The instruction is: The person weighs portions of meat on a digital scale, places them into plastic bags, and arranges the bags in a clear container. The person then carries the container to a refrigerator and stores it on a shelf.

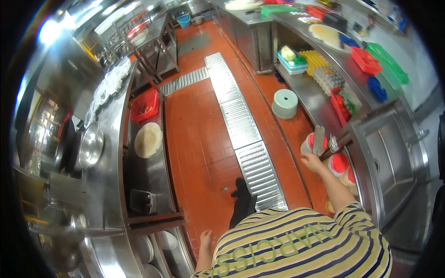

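Observation:
My left hand hangs low at my side, beside the lower steel shelves. No object shows in it, but its fingers are too small to make out. Out to the right, my right hand has its fingers loosely bent and apart, with nothing visible in them. Just above it in the picture is a flat grey strip-like object; whether they touch is unclear. Behind that strip stands a white bucket with a red lid. More red-lidded containers sit under the steel sink, partly hidden by my forearm.
A metal drain grating runs along the red tiled floor. A pale green stool stands by the right-hand shelf. On the left, a steel counter carries metal bowls; below are a red basket and a round board.

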`<state>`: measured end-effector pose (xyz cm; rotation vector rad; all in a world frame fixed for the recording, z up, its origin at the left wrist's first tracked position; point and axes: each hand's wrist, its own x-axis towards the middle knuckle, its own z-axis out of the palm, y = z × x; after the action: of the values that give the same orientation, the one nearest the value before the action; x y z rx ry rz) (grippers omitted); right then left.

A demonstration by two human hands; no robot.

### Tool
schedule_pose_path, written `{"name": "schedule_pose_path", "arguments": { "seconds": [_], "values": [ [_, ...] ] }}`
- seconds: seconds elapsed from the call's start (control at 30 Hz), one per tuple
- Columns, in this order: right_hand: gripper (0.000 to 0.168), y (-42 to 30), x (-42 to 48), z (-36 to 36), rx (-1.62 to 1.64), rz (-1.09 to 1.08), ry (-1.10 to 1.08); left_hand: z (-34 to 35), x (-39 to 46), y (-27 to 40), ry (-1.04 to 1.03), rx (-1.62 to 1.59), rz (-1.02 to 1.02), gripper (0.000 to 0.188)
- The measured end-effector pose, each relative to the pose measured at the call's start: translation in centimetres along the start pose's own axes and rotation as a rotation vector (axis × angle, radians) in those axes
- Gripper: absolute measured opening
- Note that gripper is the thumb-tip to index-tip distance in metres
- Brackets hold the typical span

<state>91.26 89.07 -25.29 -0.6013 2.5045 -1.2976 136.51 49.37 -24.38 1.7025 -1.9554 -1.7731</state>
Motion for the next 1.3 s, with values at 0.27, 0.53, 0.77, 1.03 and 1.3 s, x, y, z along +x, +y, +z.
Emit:
{"name": "schedule_pose_path", "arguments": {
  "seconds": [0.27,0.53,0.77,1.03,1.3],
  "values": [
    [0.024,-1.3,12.3,5.0,0.097,0.078,-0.095,-1.9,15.0,8.9,0.185,-0.096,-0.365,0.013],
    [0.024,12.3,15.4,0.0,-0.306,0.838,-0.554,8.6,31.9,47.0,0.108,0.241,0.199,0.034],
    [0.028,13.4,28.8,-2.7,-0.32,0.641,-0.52,17.0,39.2,49.8,-0.084,0.255,0.363,0.032],
    [0.024,-12.9,59.7,-10.6,-0.194,-0.374,-0.145,16.1,37.9,41.6,0.087,0.047,-0.086,0.034],
    [0.032,-17.1,67.7,-13.2,-0.106,-0.309,-0.125,13.5,42.0,40.7,0.218,-0.27,-0.132,0.012]
  ]
}}
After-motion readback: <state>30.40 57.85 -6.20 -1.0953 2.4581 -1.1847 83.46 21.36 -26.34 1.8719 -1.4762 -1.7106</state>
